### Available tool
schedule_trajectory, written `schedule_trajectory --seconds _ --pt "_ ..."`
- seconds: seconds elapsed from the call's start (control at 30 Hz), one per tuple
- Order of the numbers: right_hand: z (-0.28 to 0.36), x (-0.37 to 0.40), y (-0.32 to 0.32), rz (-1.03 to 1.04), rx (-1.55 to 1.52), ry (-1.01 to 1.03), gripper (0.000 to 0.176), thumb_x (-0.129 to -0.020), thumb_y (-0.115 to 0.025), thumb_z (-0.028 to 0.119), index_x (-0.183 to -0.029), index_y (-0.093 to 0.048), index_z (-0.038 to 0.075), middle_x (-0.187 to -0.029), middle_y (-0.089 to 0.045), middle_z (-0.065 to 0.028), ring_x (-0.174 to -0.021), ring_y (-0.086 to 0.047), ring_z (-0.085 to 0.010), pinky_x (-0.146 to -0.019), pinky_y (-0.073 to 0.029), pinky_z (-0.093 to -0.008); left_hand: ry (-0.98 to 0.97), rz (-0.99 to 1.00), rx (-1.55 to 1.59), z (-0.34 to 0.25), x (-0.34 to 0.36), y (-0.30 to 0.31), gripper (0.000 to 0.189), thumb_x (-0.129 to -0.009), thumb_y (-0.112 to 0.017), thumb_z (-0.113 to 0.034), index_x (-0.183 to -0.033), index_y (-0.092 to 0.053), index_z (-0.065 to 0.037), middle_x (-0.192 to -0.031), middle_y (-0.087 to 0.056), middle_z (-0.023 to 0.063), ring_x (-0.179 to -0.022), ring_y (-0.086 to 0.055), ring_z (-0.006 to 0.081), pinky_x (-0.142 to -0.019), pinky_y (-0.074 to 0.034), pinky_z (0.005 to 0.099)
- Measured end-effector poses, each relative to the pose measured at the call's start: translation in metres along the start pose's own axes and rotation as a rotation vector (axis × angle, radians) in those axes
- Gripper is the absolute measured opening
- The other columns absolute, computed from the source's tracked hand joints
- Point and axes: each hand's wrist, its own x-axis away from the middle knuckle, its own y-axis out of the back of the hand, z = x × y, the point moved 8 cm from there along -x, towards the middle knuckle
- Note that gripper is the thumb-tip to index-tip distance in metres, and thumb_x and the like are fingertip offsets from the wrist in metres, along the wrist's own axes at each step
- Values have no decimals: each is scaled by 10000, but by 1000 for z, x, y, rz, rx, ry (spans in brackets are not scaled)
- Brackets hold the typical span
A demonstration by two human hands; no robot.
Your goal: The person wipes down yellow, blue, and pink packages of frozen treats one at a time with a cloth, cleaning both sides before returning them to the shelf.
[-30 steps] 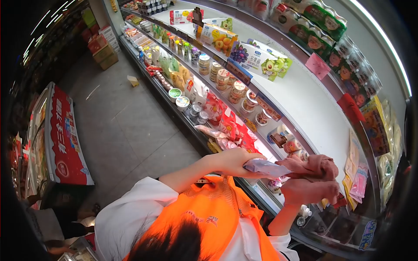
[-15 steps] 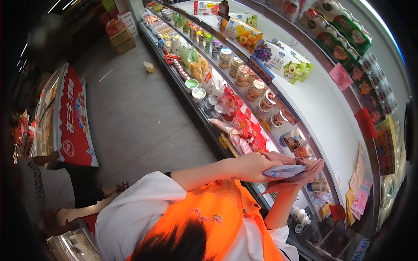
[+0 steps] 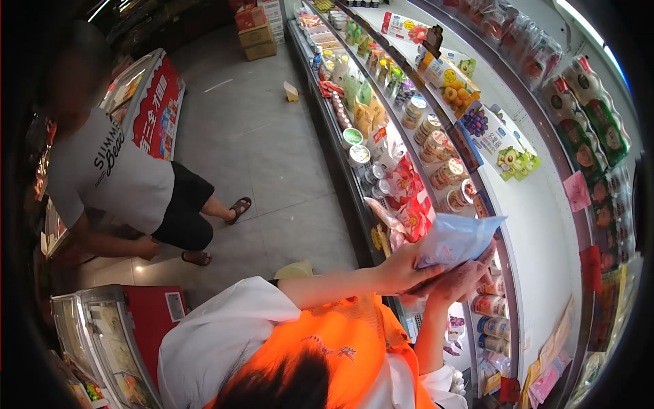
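My left hand (image 3: 403,268) is closed on a pale blue plastic packet (image 3: 458,240), its fingers and thumb at the near end. The packet is tilted up in front of the fridge shelves. Just beneath it, my right hand (image 3: 451,285) is closed on a dusky pink cloth (image 3: 470,271), largely covered by the packet and fingers. The cloth lies close against the packet's underside; whether they touch is hard to tell. Beyond both hands, red bags (image 3: 414,211) lie on the lower shelf of the open display fridge.
Jars (image 3: 447,173) and fruit-printed cartons (image 3: 497,142) stand on the fridge shelves (image 3: 538,225). At left, a person in a grey shirt (image 3: 129,174) stands on the aisle floor. Chest freezers (image 3: 146,327) are on that side. Cardboard boxes (image 3: 257,37) are stacked at the back.
The blue packet has been raised and turned so its broad face shows. The cloth is more bunched beneath it. The view has shifted, and the person at left now stands more fully in sight.
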Motion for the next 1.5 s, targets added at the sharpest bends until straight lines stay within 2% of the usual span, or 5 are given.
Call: schedule_trajectory --seconds 0.43,0.77,0.83,1.07,1.5 --pt "-20 2 -7 219 147 219 403 -801 -502 290 -1065 -356 22 -967 -428 -107 -919 -457 -208 -798 -383 -325 -618 -105 -247 -47 22 -1 518 -757 -635 -189 -1176 -401 6 -1074 -539 118 -977 -528 209 -835 -414 327" --pt "-119 21 39 -144 -640 -630 155 -854 -385 250 -823 -360 100 -675 -422 -32 -721 -471 -148 -662 -438 -306 -32 379 59 -3 11 -59 463 -745 -577 -11 -1189 -444 -26 -1193 -475 119 -1091 -468 192 -899 -370 264" --pt "-124 27 48 -196 -847 -780 164 -860 -371 246 -867 -387 84 -736 -472 -59 -741 -490 -163 -696 -437 -334 -338 325 -119 -4 6 -58 420 -755 -556 3 -1162 -457 -24 -1179 -479 122 -1072 -480 203 -891 -380 279" --pt "-57 -13 86 492 1322 29 274 -641 -540 432 -751 -603 190 -655 -599 -2 -641 -559 -207 -749 -370 -336 262 139 9 71 28 -42 627 -716 -677 -158 -1236 -349 -38 -1239 -410 151 -1108 -457 221 -874 -411 321" --pt "-12 1 113 202 1032 187 470 -451 -654 506 -613 -500 92 -512 -480 -42 -437 -393 -233 -524 -336 -348 534 118 818 84 16 -84 801 -717 -404 -675 -1306 -237 -157 -1336 -286 9 -1238 -272 199 -1030 -197 390"
